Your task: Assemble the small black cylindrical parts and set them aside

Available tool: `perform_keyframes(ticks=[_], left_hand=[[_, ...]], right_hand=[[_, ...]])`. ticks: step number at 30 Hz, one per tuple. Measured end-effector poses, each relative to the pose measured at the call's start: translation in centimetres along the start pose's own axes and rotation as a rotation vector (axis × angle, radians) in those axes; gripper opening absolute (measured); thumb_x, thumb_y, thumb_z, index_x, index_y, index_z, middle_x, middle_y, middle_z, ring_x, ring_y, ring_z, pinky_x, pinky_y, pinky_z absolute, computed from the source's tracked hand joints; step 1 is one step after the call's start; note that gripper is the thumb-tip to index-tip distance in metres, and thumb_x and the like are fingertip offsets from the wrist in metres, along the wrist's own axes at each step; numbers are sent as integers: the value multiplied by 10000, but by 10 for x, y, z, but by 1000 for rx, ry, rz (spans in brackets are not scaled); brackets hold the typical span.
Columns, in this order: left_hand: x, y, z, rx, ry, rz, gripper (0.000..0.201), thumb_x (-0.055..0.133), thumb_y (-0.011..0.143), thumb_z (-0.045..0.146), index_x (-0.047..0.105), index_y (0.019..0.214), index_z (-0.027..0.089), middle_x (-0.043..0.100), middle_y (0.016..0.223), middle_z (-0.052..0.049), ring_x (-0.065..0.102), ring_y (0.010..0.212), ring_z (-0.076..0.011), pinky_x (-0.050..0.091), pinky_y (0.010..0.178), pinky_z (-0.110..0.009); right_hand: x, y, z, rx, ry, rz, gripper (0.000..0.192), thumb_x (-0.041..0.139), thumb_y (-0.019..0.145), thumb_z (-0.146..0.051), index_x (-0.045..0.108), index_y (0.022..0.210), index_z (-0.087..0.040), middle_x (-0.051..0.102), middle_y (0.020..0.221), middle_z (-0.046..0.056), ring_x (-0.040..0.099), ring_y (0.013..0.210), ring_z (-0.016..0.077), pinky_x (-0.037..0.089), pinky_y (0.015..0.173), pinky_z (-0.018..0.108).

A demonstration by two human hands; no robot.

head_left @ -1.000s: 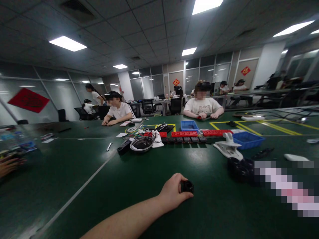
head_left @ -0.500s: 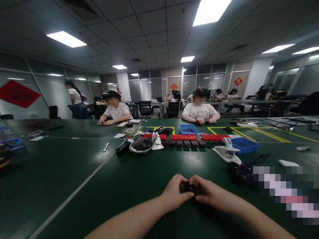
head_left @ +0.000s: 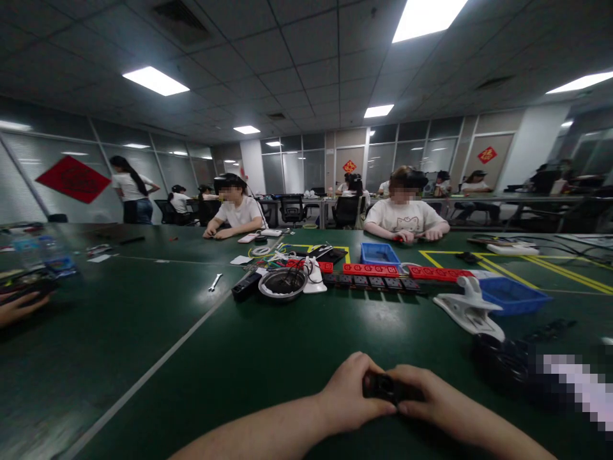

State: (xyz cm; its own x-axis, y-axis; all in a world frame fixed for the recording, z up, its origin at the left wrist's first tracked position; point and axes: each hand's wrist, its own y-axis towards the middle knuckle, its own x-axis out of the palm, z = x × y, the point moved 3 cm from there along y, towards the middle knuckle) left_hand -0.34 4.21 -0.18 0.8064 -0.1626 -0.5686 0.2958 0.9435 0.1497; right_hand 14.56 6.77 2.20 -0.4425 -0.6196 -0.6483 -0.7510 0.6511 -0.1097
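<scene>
While both hands close on it from either side, the small black part (head_left: 383, 386) sits low-centre, at about 6 o'clock in the view, on or just above the green table (head_left: 201, 370); can't tell if it rests on the surface. Left hand (head_left: 352, 393) grips its left end w/ thumb and fingers curled round; right hand (head_left: 431, 402) pinches the right end, fingers partly over the top. Judging by the two-handed grip, the part is being worked or joined, and that looks under way, not finished: it's not set down and neither hand has let go. Whether it's one piece or two pressed together can't be told, too small and dark.

Out at 2 o'clock lies a heap of black round parts (head_left: 500, 364), near a white clamp (head_left: 472, 310), w/ a blue tray (head_left: 512, 295) just behind. At 12 o'clock, well apart, a metal bowl (head_left: 282, 283) and a row of red power strips (head_left: 371, 269). At 11 o'clock a wrench (head_left: 215, 282). A co-worker's hand (head_left: 16, 308) at 9 o'clock, table edge. Two people in white shirts sit across the table.
</scene>
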Motion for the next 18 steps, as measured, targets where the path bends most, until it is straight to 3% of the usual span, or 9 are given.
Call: perform_keyframes(ticks=[5,11,15,18], left_hand=[[2,-1,4,6,11,14,365,677,562,352,519,844,184,451,807,8,425,690,-123,329,567,-203],[4,-4,11,-86,84,156,264,652,600,271,493,786,172,446,759,15,423,666,-124,326,576,-216],[5,0,8,-68,118,195,204,609,634,225,486,787,171,445,741,18,424,648,-122,336,585,-223],[5,2,6,-20,92,121,225,615,628,229,496,810,171,447,735,19,421,627,-119,338,564,-217]], right_hand=[[6,4,9,-2,-107,98,116,575,637,-179,531,742,-156,533,735,2,498,700,149,374,588,231],[18,2,4,47,-487,362,253,552,679,-406,480,657,-164,530,675,14,465,659,160,317,586,263],[25,3,0,137,-661,486,339,493,690,-502,497,725,-164,540,725,49,467,721,202,303,651,320],[23,1,2,92,-595,469,480,556,603,-554,495,881,-166,532,832,60,461,781,216,315,678,323]])
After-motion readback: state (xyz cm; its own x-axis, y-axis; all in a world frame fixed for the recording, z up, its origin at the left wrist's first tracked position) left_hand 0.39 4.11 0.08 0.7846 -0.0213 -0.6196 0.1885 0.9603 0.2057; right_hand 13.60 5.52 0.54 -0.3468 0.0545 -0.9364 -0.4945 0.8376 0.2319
